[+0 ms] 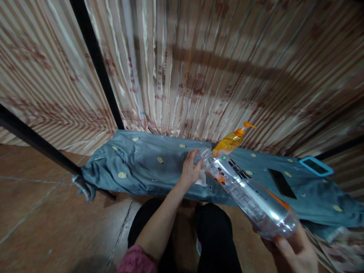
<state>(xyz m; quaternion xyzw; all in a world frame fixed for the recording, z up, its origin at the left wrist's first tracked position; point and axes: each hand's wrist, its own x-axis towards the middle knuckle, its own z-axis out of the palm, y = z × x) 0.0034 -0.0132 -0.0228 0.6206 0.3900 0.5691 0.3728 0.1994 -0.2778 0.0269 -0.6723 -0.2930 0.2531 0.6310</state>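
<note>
Currently, left to right: black metal frame bar (36,142) runs diagonally across the left, a second bar (95,60) stands upright against the striped curtain (199,68) that backs the whole scene. Low bench, covered by a blue-grey cloth with yellow dots (136,167), spans the middle. Cloth is bunched at the left end and hangs over that edge. Tiled floor (57,223) below.

Left hand (190,170) is over the front edge of the bench near its middle, fingers curled at the neck of the clear plastic bottle (250,197), thumb and fingertips pinching at the mouth. Cannot tell whether a cap is between them. Small white scrap (202,178) lies on the cloth just under that hand.

Bottle is tilted, mouth up-left over the bench's front edge, base down-right off the bench, toward the person. Label with dark print and an orange stripe along its side. Looks mostly empty, hard to be sure.

Orange pump bottle (230,141) sits just behind the clear bottle's neck, near the back edge, pump spout pointing right.

Right hand (292,250) grips the clear bottle's base from below, fingers wrapped round it, bottom right of view.

Further right on the cloth: dark phone (282,183) lying flat, then a blue-framed device (315,165) near the right end.

Person's dark trousers (216,239) visible below the bench, pink sleeve (136,261) on the left arm.
</note>
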